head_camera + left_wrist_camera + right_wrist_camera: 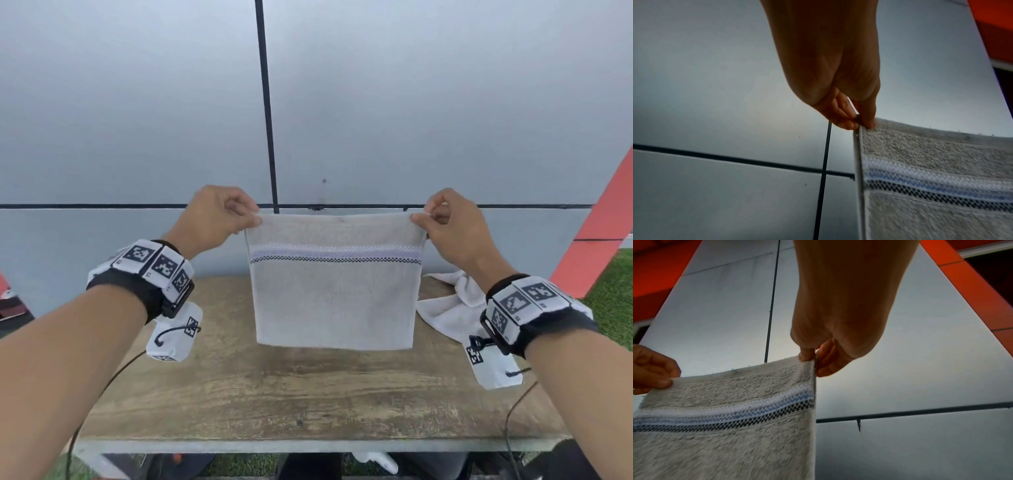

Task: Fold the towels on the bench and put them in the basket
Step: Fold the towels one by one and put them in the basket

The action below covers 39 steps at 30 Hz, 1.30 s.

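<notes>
A pale grey towel (pixel 334 294) with a white, blue and black woven stripe hangs flat in the air above the wooden bench (pixel 274 394). My left hand (pixel 251 217) pinches its top left corner between thumb and fingers. My right hand (pixel 419 216) pinches the top right corner. The left wrist view shows the pinch (pixel 858 124) on the towel (pixel 931 178) corner; the right wrist view shows my right hand (pixel 812 361) on the towel (pixel 725 426), with my left hand (pixel 663 381) at the far corner. The towel's lower edge hangs above the bench. No basket is in view.
A crumpled white towel (pixel 448 308) lies on the bench at the right, behind my right wrist. A grey panelled wall (pixel 137 120) with dark seams rises right behind the bench. A red slanted beam (pixel 599 222) and grass stand at the far right.
</notes>
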Each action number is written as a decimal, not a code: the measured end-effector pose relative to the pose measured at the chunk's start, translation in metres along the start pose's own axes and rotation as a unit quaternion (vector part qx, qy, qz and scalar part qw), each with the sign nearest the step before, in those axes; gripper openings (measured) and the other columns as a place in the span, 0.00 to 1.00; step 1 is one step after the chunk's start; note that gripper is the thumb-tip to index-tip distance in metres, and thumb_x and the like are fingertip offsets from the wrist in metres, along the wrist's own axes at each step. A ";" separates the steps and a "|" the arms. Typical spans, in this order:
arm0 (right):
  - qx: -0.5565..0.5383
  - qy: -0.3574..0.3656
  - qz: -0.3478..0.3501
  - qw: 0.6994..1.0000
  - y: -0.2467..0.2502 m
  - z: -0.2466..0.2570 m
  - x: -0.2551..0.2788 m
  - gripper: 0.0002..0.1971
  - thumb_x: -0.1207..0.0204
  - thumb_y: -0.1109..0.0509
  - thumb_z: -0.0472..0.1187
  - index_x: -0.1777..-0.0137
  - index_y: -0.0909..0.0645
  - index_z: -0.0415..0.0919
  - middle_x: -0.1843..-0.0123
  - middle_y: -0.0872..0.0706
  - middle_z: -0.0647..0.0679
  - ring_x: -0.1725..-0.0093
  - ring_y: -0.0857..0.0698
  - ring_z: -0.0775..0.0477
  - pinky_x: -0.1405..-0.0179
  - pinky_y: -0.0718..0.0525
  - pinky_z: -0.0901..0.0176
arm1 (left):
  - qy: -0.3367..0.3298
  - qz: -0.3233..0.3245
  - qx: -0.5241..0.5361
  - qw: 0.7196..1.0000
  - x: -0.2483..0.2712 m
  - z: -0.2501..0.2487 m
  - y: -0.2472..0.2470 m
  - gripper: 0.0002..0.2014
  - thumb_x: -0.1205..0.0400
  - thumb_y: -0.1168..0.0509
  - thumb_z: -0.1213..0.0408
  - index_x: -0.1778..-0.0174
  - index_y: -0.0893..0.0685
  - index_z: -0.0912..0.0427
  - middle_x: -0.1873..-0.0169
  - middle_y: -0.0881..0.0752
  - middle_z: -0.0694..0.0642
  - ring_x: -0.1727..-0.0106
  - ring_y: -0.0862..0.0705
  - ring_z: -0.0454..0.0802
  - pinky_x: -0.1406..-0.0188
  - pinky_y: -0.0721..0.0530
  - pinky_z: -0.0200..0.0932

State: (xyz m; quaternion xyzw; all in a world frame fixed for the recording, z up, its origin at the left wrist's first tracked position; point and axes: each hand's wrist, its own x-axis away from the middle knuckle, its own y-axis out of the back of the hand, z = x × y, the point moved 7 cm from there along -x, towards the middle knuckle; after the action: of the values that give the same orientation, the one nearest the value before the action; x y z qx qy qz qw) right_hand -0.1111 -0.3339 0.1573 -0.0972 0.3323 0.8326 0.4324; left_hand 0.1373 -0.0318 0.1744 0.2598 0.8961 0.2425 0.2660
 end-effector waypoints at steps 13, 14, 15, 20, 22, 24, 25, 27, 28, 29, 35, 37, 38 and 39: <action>0.121 -0.030 0.260 0.957 -0.057 -0.077 0.105 0.05 0.25 0.20 0.37 0.60 0.10 0.47 0.60 0.08 0.47 0.59 0.12 0.44 0.61 0.22 0.68 | 0.066 0.143 -0.116 0.981 0.112 0.097 -0.061 0.09 0.24 0.21 0.64 0.63 0.08 0.43 0.67 0.09 0.42 0.61 0.11 0.41 0.63 0.20 0.27; 0.137 -0.044 0.304 0.942 -0.066 -0.089 0.121 0.04 0.25 0.20 0.39 0.59 0.11 0.47 0.61 0.09 0.49 0.60 0.13 0.47 0.60 0.22 0.65 | 0.082 0.184 -0.122 0.972 0.124 0.116 -0.072 0.11 0.25 0.20 0.63 0.67 0.08 0.39 0.68 0.09 0.40 0.61 0.11 0.40 0.59 0.18 0.32; 0.149 -0.060 0.347 0.924 -0.073 -0.101 0.137 0.04 0.24 0.20 0.42 0.59 0.12 0.49 0.63 0.10 0.53 0.63 0.14 0.54 0.60 0.22 0.63 | 0.101 0.229 -0.131 0.959 0.135 0.133 -0.082 0.11 0.25 0.20 0.60 0.68 0.08 0.37 0.67 0.08 0.39 0.60 0.10 0.40 0.55 0.15 0.37; 0.133 -0.127 0.452 0.873 -0.084 -0.128 0.186 0.07 0.18 0.27 0.45 0.57 0.17 0.45 0.71 0.18 0.60 0.72 0.24 0.59 0.62 0.25 0.64 | 0.140 0.400 -0.143 0.894 0.176 0.156 -0.116 0.04 0.24 0.21 0.54 0.63 0.09 0.41 0.60 0.06 0.44 0.58 0.10 0.38 0.54 0.17 0.30; 0.123 -0.136 0.452 0.873 -0.082 -0.131 0.190 0.07 0.18 0.29 0.44 0.57 0.19 0.44 0.71 0.19 0.60 0.71 0.26 0.57 0.62 0.27 0.62 | 0.151 0.412 -0.119 0.891 0.178 0.157 -0.120 0.02 0.24 0.23 0.55 0.61 0.08 0.46 0.58 0.06 0.45 0.55 0.09 0.42 0.49 0.17 0.35; 0.120 -0.147 0.452 0.871 -0.080 -0.133 0.190 0.07 0.17 0.30 0.45 0.57 0.20 0.46 0.68 0.19 0.59 0.67 0.25 0.55 0.59 0.27 0.59 | 0.158 0.414 -0.107 0.890 0.178 0.159 -0.124 0.04 0.24 0.27 0.54 0.62 0.10 0.49 0.60 0.08 0.44 0.56 0.10 0.44 0.46 0.14 0.42; 0.120 -0.154 0.453 0.870 -0.080 -0.135 0.190 0.07 0.17 0.31 0.45 0.55 0.20 0.46 0.67 0.19 0.58 0.66 0.24 0.54 0.57 0.26 0.57 | 0.164 0.410 -0.104 0.891 0.176 0.160 -0.125 0.06 0.23 0.28 0.55 0.65 0.13 0.49 0.64 0.11 0.43 0.59 0.12 0.44 0.46 0.13 0.44; 0.125 -0.166 0.452 0.867 -0.079 -0.136 0.190 0.06 0.16 0.31 0.46 0.54 0.19 0.46 0.63 0.16 0.57 0.64 0.22 0.53 0.57 0.25 0.56 | 0.162 0.404 -0.108 0.894 0.175 0.159 -0.129 0.09 0.19 0.31 0.58 0.65 0.17 0.51 0.67 0.17 0.48 0.63 0.15 0.45 0.49 0.13 0.46; 0.127 -0.168 0.448 0.869 -0.079 -0.136 0.189 0.06 0.16 0.32 0.46 0.54 0.19 0.47 0.62 0.15 0.57 0.63 0.20 0.54 0.57 0.24 0.57 | 0.163 0.404 -0.115 0.893 0.174 0.160 -0.131 0.09 0.17 0.33 0.58 0.64 0.16 0.52 0.66 0.17 0.49 0.63 0.16 0.45 0.49 0.12 0.47; 0.127 -0.167 0.444 0.871 -0.079 -0.135 0.188 0.05 0.15 0.32 0.45 0.54 0.19 0.48 0.61 0.15 0.57 0.62 0.19 0.55 0.57 0.24 0.58 | 0.169 0.404 -0.119 0.891 0.173 0.161 -0.132 0.09 0.17 0.34 0.57 0.62 0.15 0.53 0.64 0.15 0.50 0.63 0.15 0.46 0.48 0.12 0.49; 0.100 -0.133 0.384 0.908 -0.085 -0.132 0.178 0.07 0.17 0.30 0.41 0.57 0.21 0.44 0.67 0.17 0.50 0.68 0.24 0.56 0.60 0.26 0.58 | 0.197 0.393 -0.088 0.894 0.175 0.170 -0.136 0.09 0.22 0.33 0.53 0.59 0.13 0.55 0.63 0.11 0.53 0.62 0.12 0.50 0.50 0.11 0.53; 0.076 -0.129 0.330 0.932 -0.085 -0.131 0.169 0.07 0.18 0.28 0.42 0.57 0.19 0.44 0.66 0.14 0.49 0.68 0.21 0.55 0.61 0.24 0.59 | 0.204 0.371 -0.063 0.904 0.172 0.174 -0.136 0.07 0.15 0.35 0.60 0.54 0.14 0.58 0.60 0.10 0.59 0.61 0.12 0.52 0.53 0.11 0.51; 0.069 -0.131 0.302 0.942 -0.085 -0.132 0.163 0.06 0.18 0.27 0.42 0.57 0.18 0.44 0.65 0.13 0.52 0.67 0.20 0.55 0.62 0.24 0.61 | 0.206 0.346 -0.053 0.914 0.167 0.176 -0.134 0.07 0.13 0.36 0.61 0.52 0.14 0.59 0.59 0.09 0.61 0.62 0.11 0.51 0.54 0.12 0.49; 0.070 -0.131 0.276 0.950 -0.087 -0.132 0.156 0.05 0.18 0.27 0.42 0.56 0.18 0.44 0.63 0.12 0.53 0.65 0.18 0.55 0.62 0.23 0.61 | 0.206 0.314 -0.045 0.926 0.161 0.177 -0.132 0.08 0.13 0.35 0.60 0.51 0.13 0.59 0.59 0.08 0.59 0.63 0.11 0.49 0.56 0.12 0.47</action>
State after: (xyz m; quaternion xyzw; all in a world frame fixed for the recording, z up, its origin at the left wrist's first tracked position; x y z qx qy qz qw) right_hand -0.1544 -0.2809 -0.0541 0.1383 0.3443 0.8993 0.2314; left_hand 0.0828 0.0179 -0.0887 0.4602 0.7917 0.4019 -0.0030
